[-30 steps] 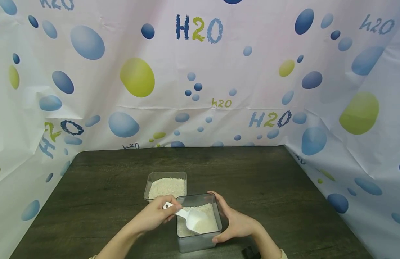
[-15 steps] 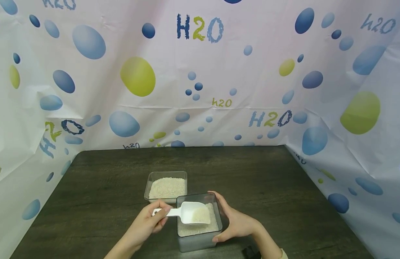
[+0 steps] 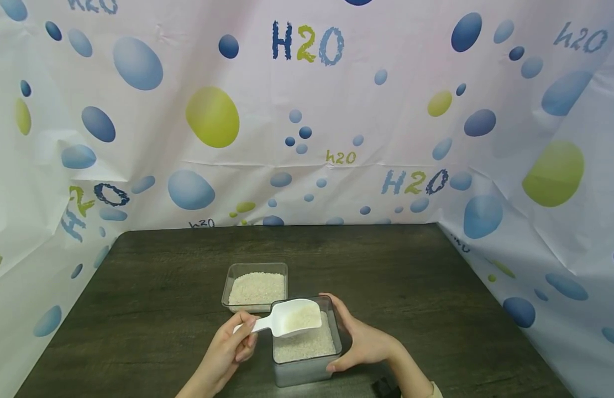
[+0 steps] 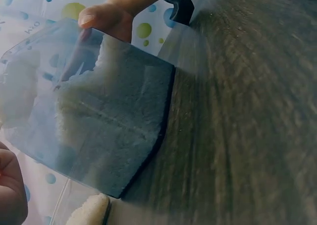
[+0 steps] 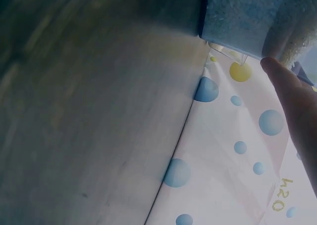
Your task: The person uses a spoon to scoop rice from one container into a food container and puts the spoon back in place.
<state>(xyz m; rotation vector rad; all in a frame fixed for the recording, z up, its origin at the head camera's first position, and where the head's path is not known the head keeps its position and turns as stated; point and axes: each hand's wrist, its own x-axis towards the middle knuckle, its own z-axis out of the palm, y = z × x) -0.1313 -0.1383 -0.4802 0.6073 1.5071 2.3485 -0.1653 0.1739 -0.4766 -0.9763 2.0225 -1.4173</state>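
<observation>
My left hand (image 3: 230, 344) grips the handle of a white scoop (image 3: 289, 319), its bowl loaded with some rice. The scoop is over a tall clear bin (image 3: 302, 375) that holds more rice (image 3: 307, 345). My right hand (image 3: 363, 344) steadies that bin from the right, thumb on the near side and fingers round the far corner. In the left wrist view the bin (image 4: 119, 111) shows rice through its wall, with the right hand (image 4: 111, 19) behind it. A finger of the right hand (image 5: 290, 86) lies along the bin (image 5: 242, 17) in the right wrist view.
A shallow clear tray (image 3: 230, 271) with a heap of rice (image 3: 257, 288) stands just behind and left of the bin. A small black object (image 3: 383, 387) is near the right wrist. A bubble-printed sheet (image 3: 307, 110) lines the back and sides of the dark wooden table (image 3: 137, 309).
The left hand has raised the scoop from the rice in the bin, levelled it and lifted it toward the bin's far rim. The right hand keeps its hold on the bin.
</observation>
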